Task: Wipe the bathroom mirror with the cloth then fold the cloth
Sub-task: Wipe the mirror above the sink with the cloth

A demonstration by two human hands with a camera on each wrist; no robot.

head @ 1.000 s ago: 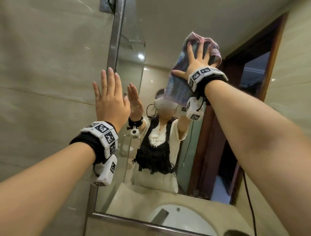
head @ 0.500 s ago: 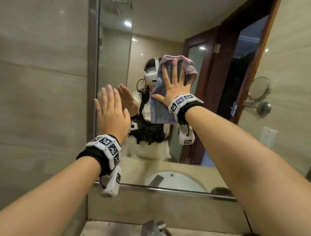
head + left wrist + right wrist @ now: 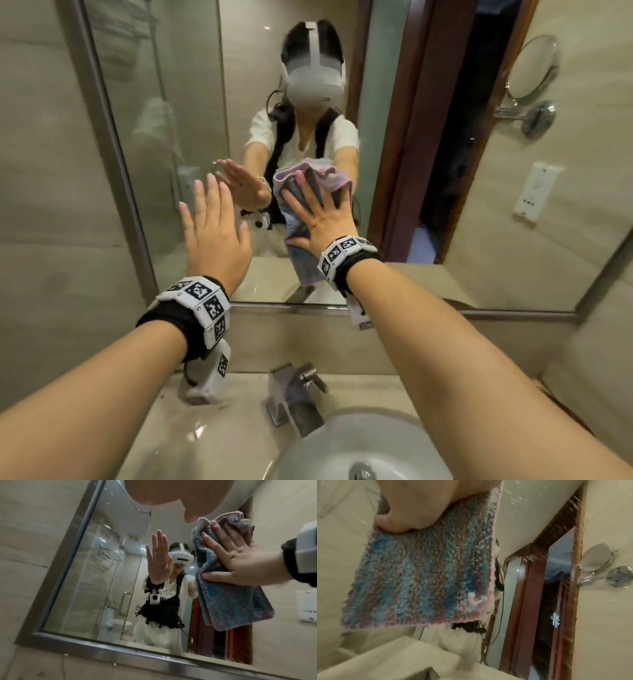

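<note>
The bathroom mirror (image 3: 178,102) fills the wall ahead, inside a steel frame (image 3: 120,654). A fluffy blue-and-pink cloth (image 3: 303,270) lies flat on the glass near the mirror's lower middle. My right hand (image 3: 315,209) presses it there with straight, spread fingers, thumb on its left edge. The left wrist view shows the cloth (image 3: 228,604) hanging below the right hand (image 3: 235,561). Up close, the cloth (image 3: 428,577) hangs under my right hand (image 3: 419,504). My left hand (image 3: 212,219) is held up flat and empty before the glass, left of the cloth; contact is unclear.
Below the mirror a beige counter (image 3: 191,438) carries a chrome faucet (image 3: 294,394) and a white basin (image 3: 359,442). Tiled wall (image 3: 51,205) runs left of the frame, another wall (image 3: 599,342) at the right. The glass reflects a person, a shower, a wooden door.
My right hand has slid the cloth down the glass from high up to the lower middle. My left hand stayed flat. The view tilted down, bringing faucet and basin in.
</note>
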